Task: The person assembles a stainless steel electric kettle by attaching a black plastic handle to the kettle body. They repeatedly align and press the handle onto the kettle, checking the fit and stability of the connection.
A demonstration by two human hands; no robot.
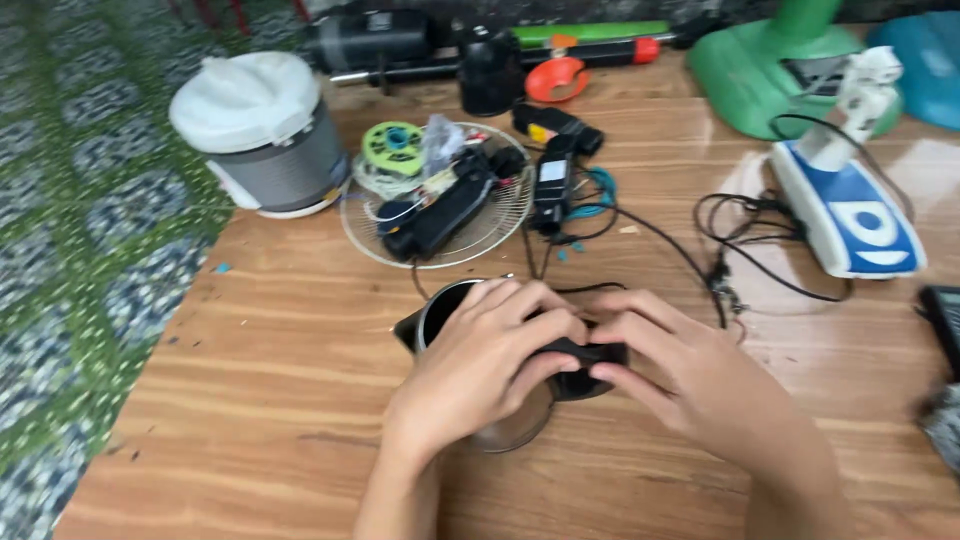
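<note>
My left hand gripped kettle | right hand pinched its black handle | handle pointed right, near table's front edge

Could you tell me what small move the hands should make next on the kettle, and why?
Probably steady the kettle with the left hand while the right hand works the black handle. Both hands already clasp that handle, and the kettle stands unsupported on the wooden table.
</note>
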